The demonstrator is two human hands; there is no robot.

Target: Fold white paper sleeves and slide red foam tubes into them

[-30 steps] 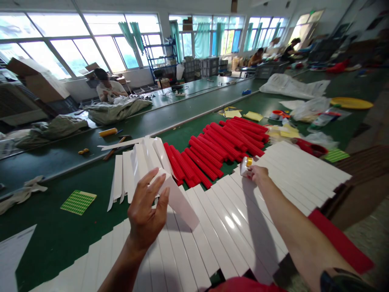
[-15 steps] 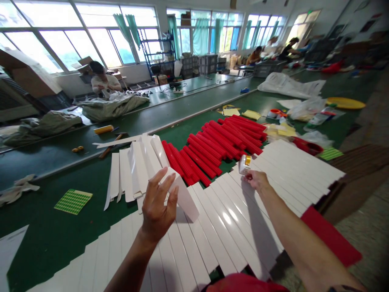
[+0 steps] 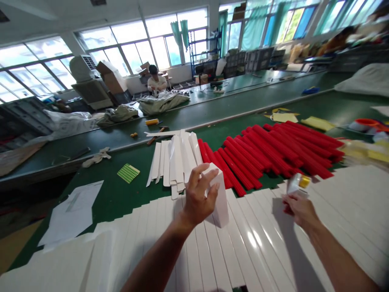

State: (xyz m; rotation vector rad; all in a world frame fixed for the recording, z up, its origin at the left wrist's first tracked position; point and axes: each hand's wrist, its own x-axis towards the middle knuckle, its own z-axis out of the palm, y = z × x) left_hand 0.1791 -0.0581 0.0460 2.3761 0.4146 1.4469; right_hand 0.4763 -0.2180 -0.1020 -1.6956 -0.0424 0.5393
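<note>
My left hand [image 3: 201,198] is curled at the side of a long, narrow white box [image 3: 221,205], its fingers bent against the upper part. The box stands tilted over a row of flat white cartons [image 3: 194,251]. To the right, my right hand [image 3: 299,207] grips a small white thing with a yellow part [image 3: 299,184], blurred, above the same row. Red ribbed tubes [image 3: 258,152] lie in a pile behind both hands. A stack of folded white cartons [image 3: 179,158] sits just beyond my left hand.
A green-and-yellow sticker sheet [image 3: 128,173], printed papers [image 3: 74,211] and a crumpled glove [image 3: 97,157] lie on the green table at left. Farther off are a hammer [image 3: 156,136] and a yellow roll [image 3: 151,121]. Another person [image 3: 157,83] sits across the tables.
The view has swung left, so everything appears farther right. My left hand keeps its place at the white box, and my right hand still grips the small white thing.
</note>
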